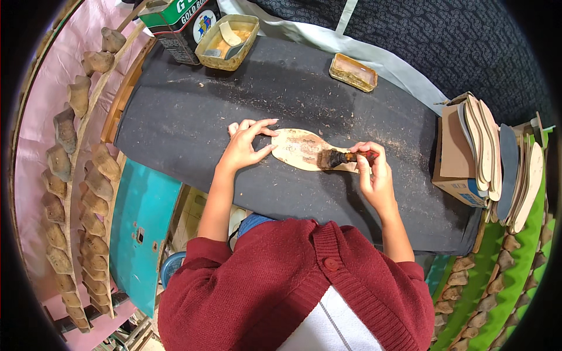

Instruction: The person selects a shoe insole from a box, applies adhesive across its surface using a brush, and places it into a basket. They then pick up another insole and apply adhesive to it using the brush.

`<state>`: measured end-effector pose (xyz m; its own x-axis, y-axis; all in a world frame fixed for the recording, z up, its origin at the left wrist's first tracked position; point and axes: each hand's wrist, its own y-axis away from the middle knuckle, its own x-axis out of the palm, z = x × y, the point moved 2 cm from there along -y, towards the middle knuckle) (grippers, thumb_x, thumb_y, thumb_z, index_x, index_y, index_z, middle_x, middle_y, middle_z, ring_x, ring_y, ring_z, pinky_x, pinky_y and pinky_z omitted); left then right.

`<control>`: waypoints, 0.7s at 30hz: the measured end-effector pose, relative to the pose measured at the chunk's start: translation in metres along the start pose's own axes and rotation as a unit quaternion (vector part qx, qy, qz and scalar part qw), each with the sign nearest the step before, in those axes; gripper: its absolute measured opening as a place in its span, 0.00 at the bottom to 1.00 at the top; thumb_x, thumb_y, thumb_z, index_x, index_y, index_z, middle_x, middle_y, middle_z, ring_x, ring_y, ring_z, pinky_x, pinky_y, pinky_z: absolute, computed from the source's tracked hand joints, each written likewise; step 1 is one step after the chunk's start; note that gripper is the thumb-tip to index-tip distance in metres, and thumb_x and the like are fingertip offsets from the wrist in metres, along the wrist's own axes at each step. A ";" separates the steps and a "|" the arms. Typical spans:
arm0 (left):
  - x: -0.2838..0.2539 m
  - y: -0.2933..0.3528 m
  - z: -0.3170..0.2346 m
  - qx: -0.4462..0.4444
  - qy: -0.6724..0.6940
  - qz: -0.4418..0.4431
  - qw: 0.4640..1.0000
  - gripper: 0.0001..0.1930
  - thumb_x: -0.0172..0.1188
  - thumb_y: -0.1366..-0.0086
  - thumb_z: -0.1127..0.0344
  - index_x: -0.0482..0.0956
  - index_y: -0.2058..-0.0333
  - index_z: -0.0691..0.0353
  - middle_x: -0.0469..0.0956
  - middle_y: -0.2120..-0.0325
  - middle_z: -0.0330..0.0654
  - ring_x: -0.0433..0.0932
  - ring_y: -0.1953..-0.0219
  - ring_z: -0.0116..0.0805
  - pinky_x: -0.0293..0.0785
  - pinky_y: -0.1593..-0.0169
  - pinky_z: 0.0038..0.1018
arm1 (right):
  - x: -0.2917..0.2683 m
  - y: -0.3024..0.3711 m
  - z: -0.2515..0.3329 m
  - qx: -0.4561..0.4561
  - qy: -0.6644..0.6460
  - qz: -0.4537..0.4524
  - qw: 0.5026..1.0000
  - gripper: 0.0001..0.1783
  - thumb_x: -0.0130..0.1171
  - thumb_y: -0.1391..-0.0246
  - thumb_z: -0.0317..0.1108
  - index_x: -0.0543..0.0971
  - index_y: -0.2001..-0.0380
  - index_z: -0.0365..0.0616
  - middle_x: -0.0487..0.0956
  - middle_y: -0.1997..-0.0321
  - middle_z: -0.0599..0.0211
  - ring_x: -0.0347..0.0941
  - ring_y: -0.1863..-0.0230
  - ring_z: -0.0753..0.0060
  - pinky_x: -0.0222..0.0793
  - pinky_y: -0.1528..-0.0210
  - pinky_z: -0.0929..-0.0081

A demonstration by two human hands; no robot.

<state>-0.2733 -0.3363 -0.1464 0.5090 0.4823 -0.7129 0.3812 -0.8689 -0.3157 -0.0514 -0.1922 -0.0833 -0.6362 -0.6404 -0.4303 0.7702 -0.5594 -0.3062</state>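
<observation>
A pale, shoe-sole-shaped insole [298, 146] lies flat on the dark cloth of the table, its wide end to the left and stained brown in patches. My left hand [244, 144] grips that wide end at its rim, thumb and fingertips on the edge. In my right hand [376, 174] is a brush [345, 157] with a dark, clotted head. Its bristles press on the narrow middle of the insole, where the surface is wet and brown. My right fingers wrap round the handle and partly hide the insole's heel end.
A yellowed tub [255, 42] with amber paste and scraper-like pieces stands by a green-and-black tin [180, 35] at the back left. A shallow container [353, 72] sits at the back. Sole pieces [483, 146] lean against a cardboard box [453, 143] on the right. Shoe lasts [96, 196] line side racks.
</observation>
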 end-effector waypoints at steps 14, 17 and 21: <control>0.002 -0.001 0.000 0.000 -0.006 -0.001 1.000 0.26 0.61 0.57 0.64 0.66 0.55 0.53 0.76 0.69 0.29 0.63 0.62 0.27 0.46 0.55 0.29 | 0.058 -0.027 -0.001 -0.097 -0.036 -0.005 0.995 0.11 0.46 0.52 0.22 0.61 0.63 0.36 0.70 0.67 0.59 0.70 0.66 0.70 0.65 0.64 0.79; 0.002 -0.001 0.001 0.000 -0.002 -0.002 1.000 0.26 0.61 0.57 0.64 0.66 0.55 0.53 0.76 0.69 0.29 0.63 0.62 0.27 0.46 0.55 0.29 | 0.043 -0.021 -0.003 -0.095 -0.006 0.001 0.995 0.10 0.46 0.53 0.22 0.61 0.65 0.37 0.71 0.67 0.60 0.70 0.68 0.70 0.66 0.66 0.78; 0.002 -0.001 0.001 0.000 0.003 -0.001 1.000 0.26 0.61 0.57 0.64 0.66 0.55 0.53 0.76 0.69 0.29 0.63 0.62 0.27 0.46 0.55 0.29 | 0.017 -0.010 0.001 -0.082 0.056 0.026 0.995 0.11 0.45 0.53 0.21 0.60 0.64 0.37 0.70 0.67 0.60 0.70 0.69 0.72 0.66 0.67 0.79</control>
<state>-0.2735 -0.3344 -0.1474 0.5121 0.4850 -0.7089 0.3830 -0.8677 -0.3169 -0.0702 -0.1978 -0.0862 -0.5931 -0.5983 -0.5387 0.8049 -0.4271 -0.4119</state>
